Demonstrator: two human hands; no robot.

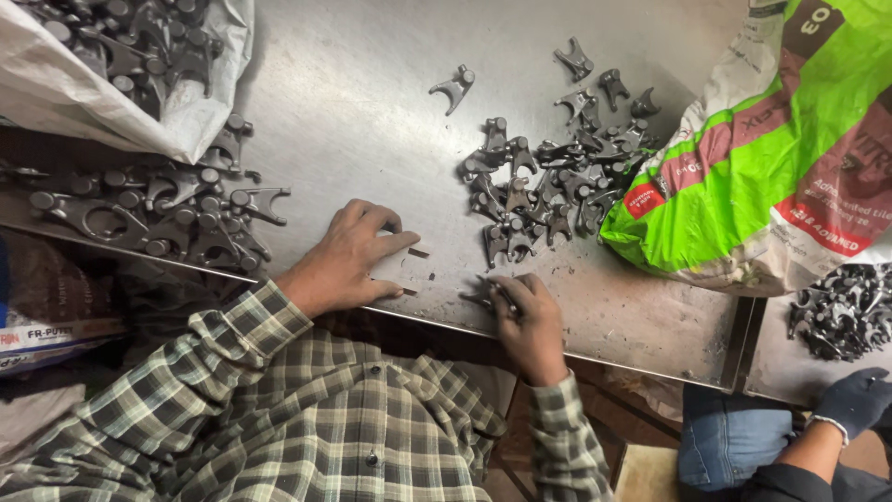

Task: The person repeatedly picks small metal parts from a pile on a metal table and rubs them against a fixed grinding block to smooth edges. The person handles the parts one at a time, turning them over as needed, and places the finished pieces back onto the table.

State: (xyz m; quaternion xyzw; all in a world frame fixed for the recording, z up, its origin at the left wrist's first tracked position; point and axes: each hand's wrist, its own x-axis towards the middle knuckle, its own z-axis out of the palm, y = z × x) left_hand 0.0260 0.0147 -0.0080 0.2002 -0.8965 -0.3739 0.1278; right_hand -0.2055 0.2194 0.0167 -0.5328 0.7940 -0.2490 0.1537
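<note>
My left hand (348, 256) lies on a small white slotted plate (388, 270) and presses it against the steel table (372, 112) near the front edge. My right hand (528, 321) pinches a small dark metal fork part (485, 294) just right of the plate, at the table edge. A loose pile of the same dark fork parts (548, 186) lies just beyond my right hand. One single fork part (454, 87) lies apart, farther back.
A second heap of fork parts (167, 209) lies at the left, under an open white sack (177, 112) full of them. A green and white sack (790, 158) lies at the right. Another person's gloved hand (855, 400) is at the lower right, near another pile (841, 311).
</note>
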